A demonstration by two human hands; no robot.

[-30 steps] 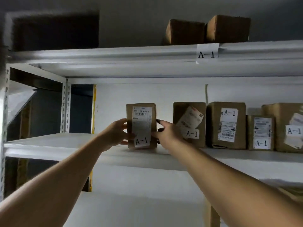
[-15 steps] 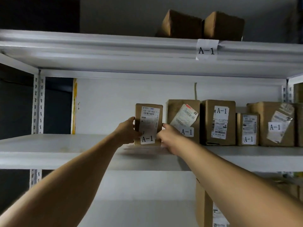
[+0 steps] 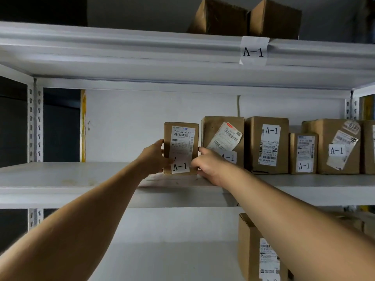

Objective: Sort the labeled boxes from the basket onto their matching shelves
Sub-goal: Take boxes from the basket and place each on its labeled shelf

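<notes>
A small brown cardboard box point(image 3: 181, 138) with a shipping label and an A-1 sticker stands upright on the white middle shelf point(image 3: 81, 175). My left hand point(image 3: 155, 157) grips its left side, thumb on the front. My right hand point(image 3: 205, 162) holds its right lower edge, in the narrow gap beside the neighbouring A-1 box point(image 3: 223, 136). The box stands at the left end of a row of A-1 boxes. An A-1 tag point(image 3: 253, 50) is stuck on the edge of the shelf above. The basket is out of view.
Several more A-1 boxes point(image 3: 267, 145) line the middle shelf to the right. Two brown boxes point(image 3: 221, 17) sit on the top shelf. Another labelled box point(image 3: 257, 250) stands on the lower shelf under my right arm. The middle shelf's left half is bare, ending at a steel upright point(image 3: 35, 122).
Both hands have slid the held box rightward along the shelf, closing most of the gap to the neighbouring A-1 box. The camera view shifted to the right.
</notes>
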